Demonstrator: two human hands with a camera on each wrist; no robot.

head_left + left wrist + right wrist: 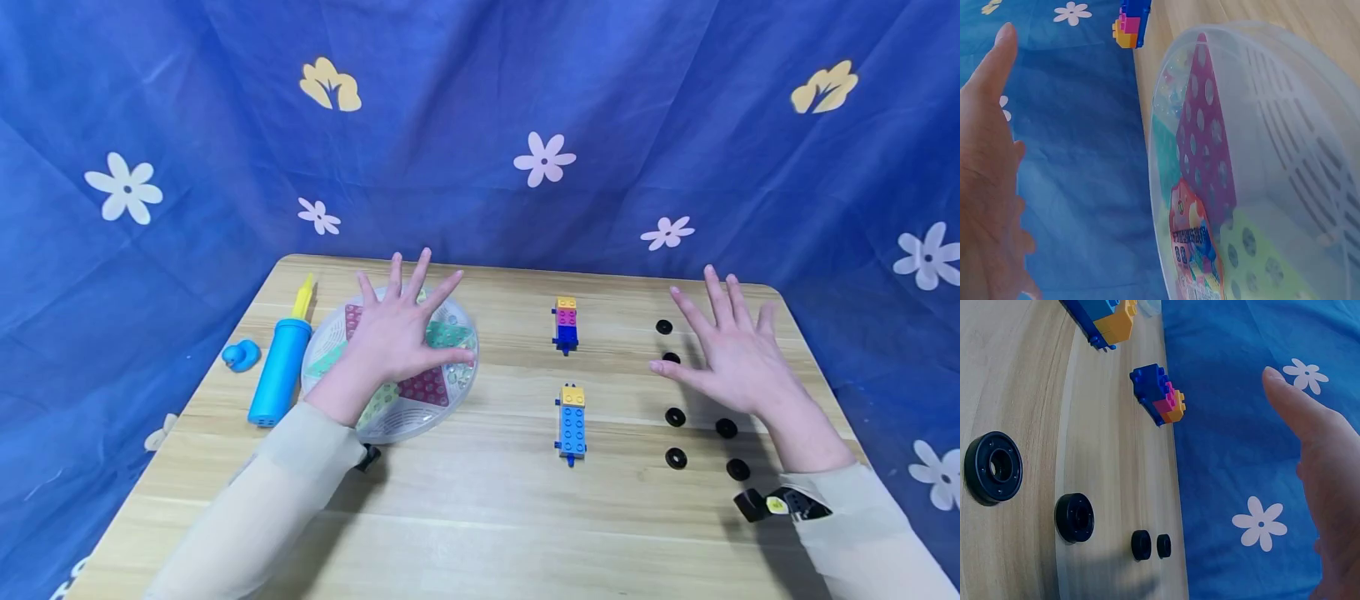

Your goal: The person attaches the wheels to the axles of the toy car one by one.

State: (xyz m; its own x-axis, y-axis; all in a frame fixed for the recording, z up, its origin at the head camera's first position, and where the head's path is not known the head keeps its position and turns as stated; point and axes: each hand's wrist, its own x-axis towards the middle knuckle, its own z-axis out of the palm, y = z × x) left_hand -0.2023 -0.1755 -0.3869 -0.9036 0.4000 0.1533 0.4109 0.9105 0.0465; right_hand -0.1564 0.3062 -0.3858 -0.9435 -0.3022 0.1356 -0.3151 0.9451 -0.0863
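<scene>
The left hand [393, 337] is spread wide above the round plastic tub [405, 433], holding nothing; the right hand [738, 362] is likewise spread and bare, near the black wheels [726, 428] on the bench [487, 517]; these lie flat and apart, perhaps so each is easy to pick out; two brick models [572, 427] sit between the hands, probably for reach from either side; left of the tub are a pump [281, 367] and duck [242, 356], which neither wrist view shows; only the left wrist view shows the tub's printed label [1194, 244].
</scene>
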